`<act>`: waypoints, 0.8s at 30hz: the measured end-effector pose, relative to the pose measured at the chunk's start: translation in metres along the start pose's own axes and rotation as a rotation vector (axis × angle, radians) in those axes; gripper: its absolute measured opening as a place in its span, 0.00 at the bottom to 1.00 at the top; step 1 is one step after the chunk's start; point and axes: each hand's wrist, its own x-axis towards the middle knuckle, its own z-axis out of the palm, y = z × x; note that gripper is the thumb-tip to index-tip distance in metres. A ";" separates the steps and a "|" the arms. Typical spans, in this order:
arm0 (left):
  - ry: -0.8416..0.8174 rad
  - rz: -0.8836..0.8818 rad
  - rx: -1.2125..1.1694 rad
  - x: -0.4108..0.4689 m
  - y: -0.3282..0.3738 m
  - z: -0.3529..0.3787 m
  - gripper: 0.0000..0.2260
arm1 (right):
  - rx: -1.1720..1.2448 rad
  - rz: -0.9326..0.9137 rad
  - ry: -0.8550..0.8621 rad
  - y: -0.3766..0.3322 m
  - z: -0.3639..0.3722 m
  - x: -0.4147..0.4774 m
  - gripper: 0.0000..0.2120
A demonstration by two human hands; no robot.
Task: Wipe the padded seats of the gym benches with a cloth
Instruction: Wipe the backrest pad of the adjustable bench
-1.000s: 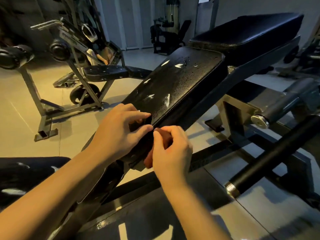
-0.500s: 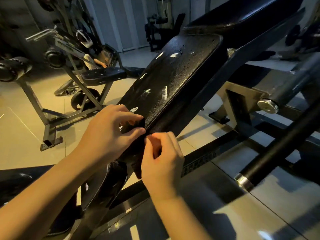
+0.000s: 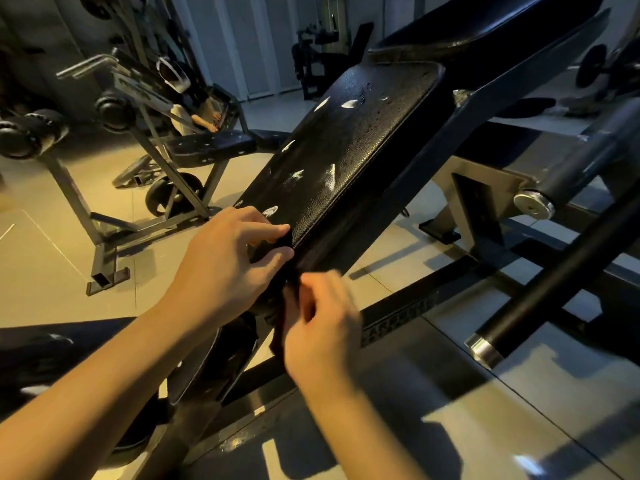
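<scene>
Left hand (image 3: 225,261) and right hand (image 3: 322,327) nearly touch, fingers (image 3: 273,233) curled in pinches.

Dim warm light, floor glare, wide-angle edge bend, motion-blurred right hand (image 3: 320,327).

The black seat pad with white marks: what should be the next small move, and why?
Probably slide the cloth up the seat pad toward the white marks. The left hand and the right hand grip the cloth at the pad's lower end, and the marks lie above them, not yet wiped.
</scene>
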 end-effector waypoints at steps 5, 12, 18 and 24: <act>-0.018 0.002 -0.049 -0.001 -0.003 -0.002 0.17 | 0.034 -0.025 0.137 0.003 -0.030 0.050 0.03; -0.040 -0.013 -0.073 0.000 -0.003 -0.003 0.16 | 0.025 -0.012 0.159 -0.003 -0.012 0.032 0.03; -0.098 -0.032 -0.175 0.002 -0.006 -0.006 0.17 | 0.024 -0.070 0.109 -0.004 -0.028 0.047 0.03; -0.107 -0.038 -0.164 0.000 -0.007 -0.006 0.16 | 0.105 -0.008 0.247 -0.013 -0.032 0.062 0.06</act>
